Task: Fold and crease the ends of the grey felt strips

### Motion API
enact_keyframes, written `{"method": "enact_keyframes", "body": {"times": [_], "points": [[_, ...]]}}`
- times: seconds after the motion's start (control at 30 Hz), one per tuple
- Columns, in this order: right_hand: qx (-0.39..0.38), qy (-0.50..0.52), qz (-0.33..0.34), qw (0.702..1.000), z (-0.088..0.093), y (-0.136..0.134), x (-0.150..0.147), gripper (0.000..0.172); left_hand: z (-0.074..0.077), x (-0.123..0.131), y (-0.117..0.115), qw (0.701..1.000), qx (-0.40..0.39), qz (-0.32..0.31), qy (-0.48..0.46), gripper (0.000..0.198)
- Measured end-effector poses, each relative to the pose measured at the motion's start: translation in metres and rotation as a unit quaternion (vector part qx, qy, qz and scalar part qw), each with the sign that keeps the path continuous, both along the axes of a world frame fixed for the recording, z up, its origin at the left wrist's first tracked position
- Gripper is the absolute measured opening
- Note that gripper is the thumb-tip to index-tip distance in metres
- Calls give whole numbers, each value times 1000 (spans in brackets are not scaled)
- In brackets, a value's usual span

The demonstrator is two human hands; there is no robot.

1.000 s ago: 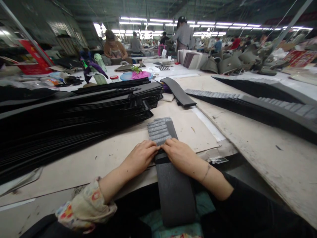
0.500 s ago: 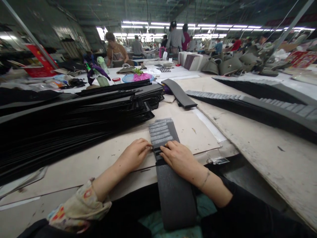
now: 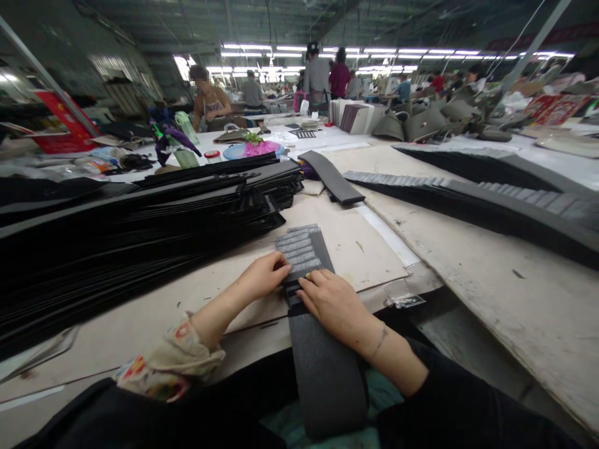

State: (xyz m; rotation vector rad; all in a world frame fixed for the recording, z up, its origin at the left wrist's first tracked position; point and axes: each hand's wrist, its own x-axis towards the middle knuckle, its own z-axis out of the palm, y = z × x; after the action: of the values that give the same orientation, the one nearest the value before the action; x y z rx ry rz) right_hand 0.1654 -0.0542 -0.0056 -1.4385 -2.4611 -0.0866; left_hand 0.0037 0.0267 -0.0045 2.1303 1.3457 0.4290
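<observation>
Your bare left hand [image 3: 267,274] and right hand [image 3: 334,305] rest at a fanned stack of flat dark-grey strips with pale fuzzy bands [image 3: 326,368].
It lies partly on the cream-topped bench [image 3: 372,249], overhanging toward you, and looks light, firm yet bendable, best held by its long edges. Your left grip brings thumb and finger together; your right lies across. Whether either pinches a strip, I cannot tell; lower layers are hidden.

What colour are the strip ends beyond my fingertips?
The strip ends are mottled grey, best in head view.
</observation>
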Motion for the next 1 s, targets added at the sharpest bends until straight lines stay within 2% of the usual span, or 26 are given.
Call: {"method": "enact_keyframes", "body": {"times": [0.07,0.13,0.23,0.4,0.53,0.67,0.87,1.0], "points": [[3,11,-3,1000,-2,-1,0,21,3,7,8,997,-78,8,-28,27],[9,24,-2,1000,-5,-2,1,23,6,15,14,992,-120,-15,-41,35],[18,41,-3,999,-8,-2,1,28,10,28,17,990,-128,-51,-24,41],[18,73,10,997,-5,-5,4,35,12,37,16,991,-114,-68,0,44],[-10,107,15,994,-1,-6,8,27,13,38,14,991,-85,-96,38,43],[-43,128,35,990,-4,-5,14,14,12,41,11,990,-11,-121,74,40],[-37,125,40,991,-9,-3,14,16,3,41,4,977,104,-166,83,42],[-33,135,43,989,-8,-4,14,16,1,40,-2,961,160,-196,109,34]]}}
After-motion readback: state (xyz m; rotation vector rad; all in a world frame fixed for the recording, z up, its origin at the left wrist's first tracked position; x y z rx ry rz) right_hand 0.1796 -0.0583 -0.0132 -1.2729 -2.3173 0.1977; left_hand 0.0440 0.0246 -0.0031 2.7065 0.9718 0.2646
